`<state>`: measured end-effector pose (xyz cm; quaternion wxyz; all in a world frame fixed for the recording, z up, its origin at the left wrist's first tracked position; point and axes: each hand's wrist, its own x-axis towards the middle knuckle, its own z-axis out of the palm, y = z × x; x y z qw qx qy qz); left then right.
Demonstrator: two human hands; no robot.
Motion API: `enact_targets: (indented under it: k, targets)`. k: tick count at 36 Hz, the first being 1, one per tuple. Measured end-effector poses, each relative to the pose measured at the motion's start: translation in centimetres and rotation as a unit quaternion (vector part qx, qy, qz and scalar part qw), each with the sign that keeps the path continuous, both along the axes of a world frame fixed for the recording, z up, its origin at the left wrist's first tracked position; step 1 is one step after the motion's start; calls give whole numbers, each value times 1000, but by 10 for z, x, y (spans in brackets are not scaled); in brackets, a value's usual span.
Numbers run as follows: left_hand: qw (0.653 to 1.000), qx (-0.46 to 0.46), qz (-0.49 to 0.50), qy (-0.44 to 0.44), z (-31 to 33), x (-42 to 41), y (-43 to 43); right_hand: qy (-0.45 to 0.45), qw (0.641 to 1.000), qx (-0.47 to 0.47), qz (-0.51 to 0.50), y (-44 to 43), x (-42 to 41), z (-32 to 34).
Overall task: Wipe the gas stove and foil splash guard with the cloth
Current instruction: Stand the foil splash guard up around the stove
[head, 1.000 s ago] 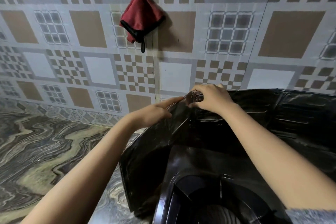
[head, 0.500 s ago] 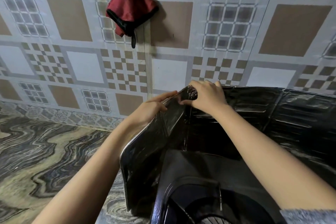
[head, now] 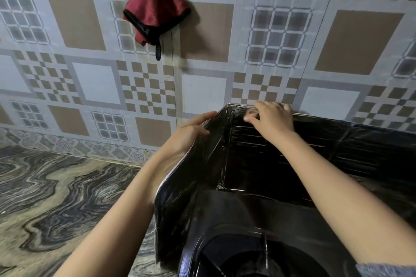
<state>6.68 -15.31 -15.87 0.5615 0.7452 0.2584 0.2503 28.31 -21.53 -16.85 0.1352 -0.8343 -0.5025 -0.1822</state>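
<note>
I see the patterned tile wall [head: 225, 29] filling the upper frame from nine round to three o'clock; below it, at eight o'clock, lies the marbled countertop [head: 56, 198]; the dark foil splash guard [head: 247, 164] stands from the centre out to four o'clock, its back panel against the wall and its side panel running down toward six, the two meeting in a corner at about the middle of my view; inside that angle, at six o'clock, sits the black gas stove [head: 236, 252], only its top edge and part of a burner ring showing; the red cloth [head: 155, 10], edged in black, hangs on the wall at eleven o'clock, well apart from both hands; my left hand [head: 189, 135] is at the centre, fingers along the outside of the side panel's top edge and thumb over the rim, pinching the foil; my right hand [head: 272, 119], just toward one o'clock from it, rests fingers spread over the top of the back panel near the corner, pressing rather than gripping, nothing closed inside it; a grey sleeve [head: 387, 270] shows at five o'clock.
</note>
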Motion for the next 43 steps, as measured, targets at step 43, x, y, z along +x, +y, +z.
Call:
enact_targets:
  k: [43]
  targets:
    - [994, -42, 78, -70, -4, 9, -3, -75, 992, 68, 81, -21, 33, -16]
